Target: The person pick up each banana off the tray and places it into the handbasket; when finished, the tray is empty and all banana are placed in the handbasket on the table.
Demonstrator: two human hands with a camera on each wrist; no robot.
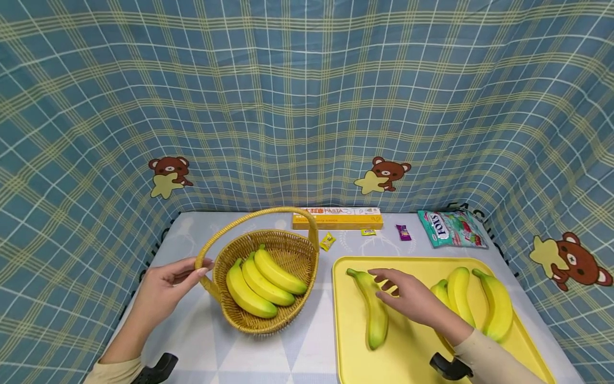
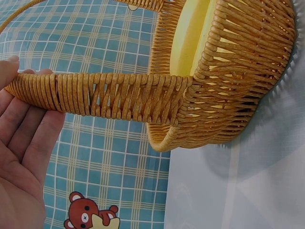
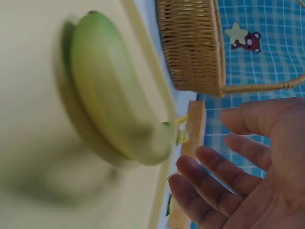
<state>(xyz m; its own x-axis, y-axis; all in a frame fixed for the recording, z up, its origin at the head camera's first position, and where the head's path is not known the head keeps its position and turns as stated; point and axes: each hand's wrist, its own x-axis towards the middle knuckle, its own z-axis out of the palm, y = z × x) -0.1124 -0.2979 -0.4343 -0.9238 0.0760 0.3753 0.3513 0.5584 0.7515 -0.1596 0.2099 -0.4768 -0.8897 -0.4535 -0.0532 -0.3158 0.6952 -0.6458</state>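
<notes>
My left hand (image 1: 168, 285) pinches the handle (image 2: 95, 95) of a wicker basket (image 1: 292, 250) between thumb and fingers, at the handle's left side. Inside the basket several bananas (image 1: 266, 285) lie side by side; in the head view three show. Over the yellow tray (image 1: 455, 262) hovers my right hand (image 1: 408, 296), its fingers loosely bent and nothing between them. A single banana (image 1: 376, 320) lies on the tray's left part, close beneath those fingertips; the right wrist view shows this banana (image 3: 114, 90) apart from the hand. More bananas (image 1: 496, 306) rest on the tray's right part, partly hidden by my right forearm.
Behind the basket a pasta box (image 1: 338, 221) lies along the cloth wall. Small wrapped candies in yellow (image 1: 328, 241) and purple (image 1: 403, 232) are in front of it. A teal candy bag (image 1: 451, 229) sits at the back right, beyond the tray.
</notes>
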